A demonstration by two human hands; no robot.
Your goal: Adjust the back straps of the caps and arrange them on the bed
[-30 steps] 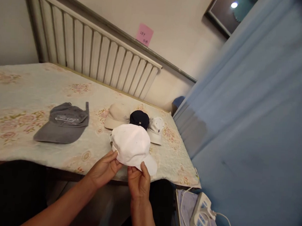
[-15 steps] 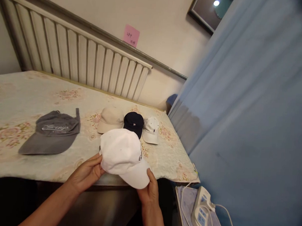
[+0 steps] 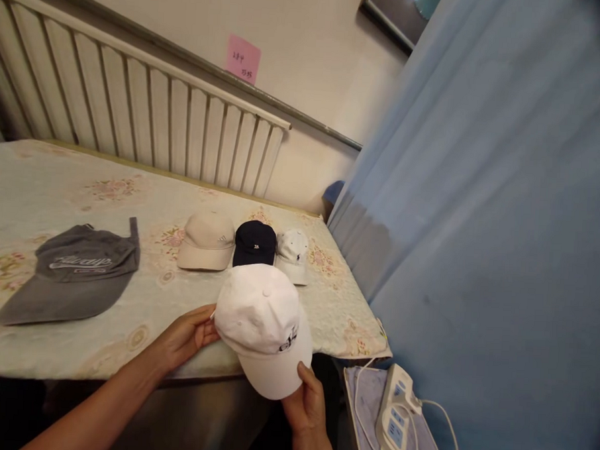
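Note:
A white baseball cap with dark lettering on its front is held up at the near edge of the bed. My right hand grips its brim, thumb on top and fingers underneath. At the back rim of the cap, my left hand holds on with its fingertips, partly hidden behind the crown. Just beyond lie a beige cap, a navy cap and a smaller white cap in a row. A grey cap with raised lettering lies to the left, its strap sticking up.
The bed has a floral cover. Behind it stand a radiator and a wall with a pink note. A blue curtain hangs on the right. A power strip with white cables lies on a small stand.
The white cap has turned and tipped so that its lettering and top now show more. Both hands moved with it slightly right. The view has shifted, moving the other caps left.

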